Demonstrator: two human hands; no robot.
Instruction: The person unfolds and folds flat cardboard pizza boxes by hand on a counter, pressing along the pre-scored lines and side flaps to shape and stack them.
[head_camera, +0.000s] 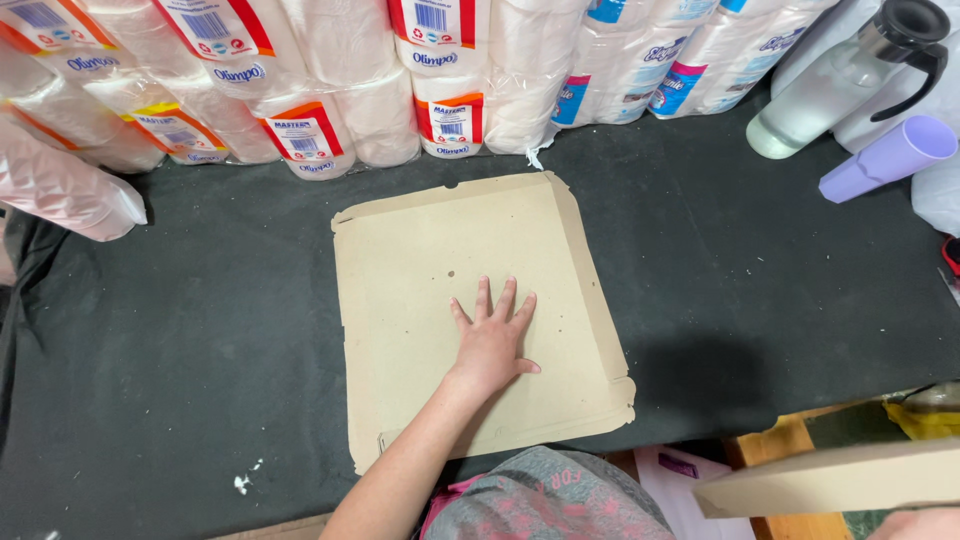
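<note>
- Flat on the dark, felt-like bench (200, 330) lies a square sheet of brown cardboard (420, 240), matte and slightly speckled, with folded flaps along its right and near edges and clipped corners.
- The left hand (492, 345) rests palm-down on the cardboard, right of the sheet's middle, fingers spread apart and straight; it presses the sheet and clasps nothing.
- Only a sliver of the right hand (918, 524) shows at the bottom right corner of the view, under a second piece of cardboard (830, 480) that juts out past the bench's near edge; whether its fingers close on that piece cannot be told.
- Along the bench's far edge stand shiny plastic-wrapped packs of toilet rolls (340, 90), soft white cylinders with red, orange and blue labels.
- At the far right corner lie a frosted translucent bottle (815, 100) with a black cap and handle, and just beside it a smooth lilac tube (885, 158), both tilted.
- A few white flecks (245, 480) mark the cloth near the bench's near left edge.
</note>
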